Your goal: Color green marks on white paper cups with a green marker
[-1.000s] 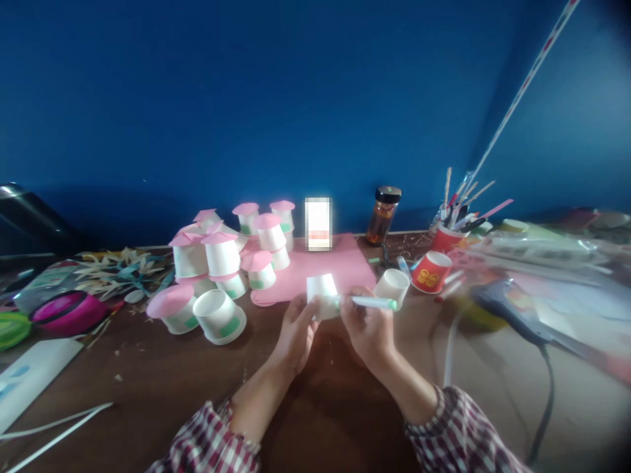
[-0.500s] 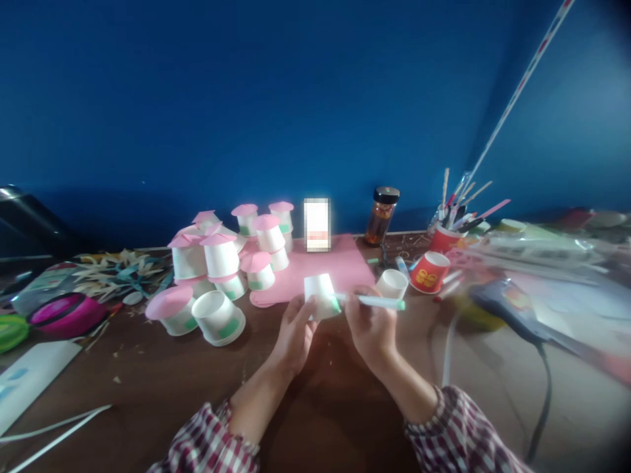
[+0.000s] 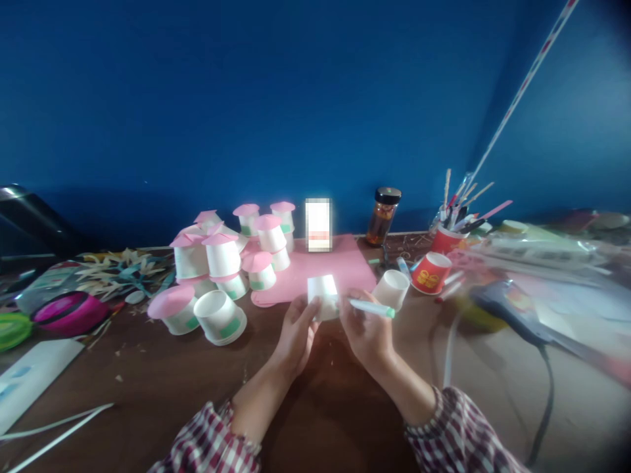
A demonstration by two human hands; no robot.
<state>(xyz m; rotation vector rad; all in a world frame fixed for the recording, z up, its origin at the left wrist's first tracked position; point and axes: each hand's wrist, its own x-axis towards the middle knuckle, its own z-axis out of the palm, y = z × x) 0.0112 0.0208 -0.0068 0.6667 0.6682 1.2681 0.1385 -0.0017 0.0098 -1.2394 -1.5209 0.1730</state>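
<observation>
My left hand [image 3: 297, 332] is closed on the side of a small white paper cup [image 3: 323, 292], held mouth down above the table. Between the fingers of my right hand [image 3: 367, 332] is a green-capped marker [image 3: 372, 307], its capped end pointing right. The marker's other end meets the cup's right side, partly hidden by my fingers. Another white paper cup [image 3: 393, 289] stands just beyond my right hand. On the left, several white cups with pink paper tops [image 3: 221, 255] and green patches are stacked; a topless white cup [image 3: 217, 312] stands in front of them.
Pink paper [image 3: 340, 263] lies behind my hands. A lidded jar of dark liquid [image 3: 382, 217], a red cup [image 3: 431, 272] and a cup of pens [image 3: 448, 238] stand to the right. A hot glue gun [image 3: 510, 309] lies nearer, with its cord. A pink tape roll [image 3: 71, 313] is at left.
The marker has shifted slightly left and tilted, its capped end now lower. The green mark visible on the held cup's right side is now out of sight. Both hands keep their holds.
</observation>
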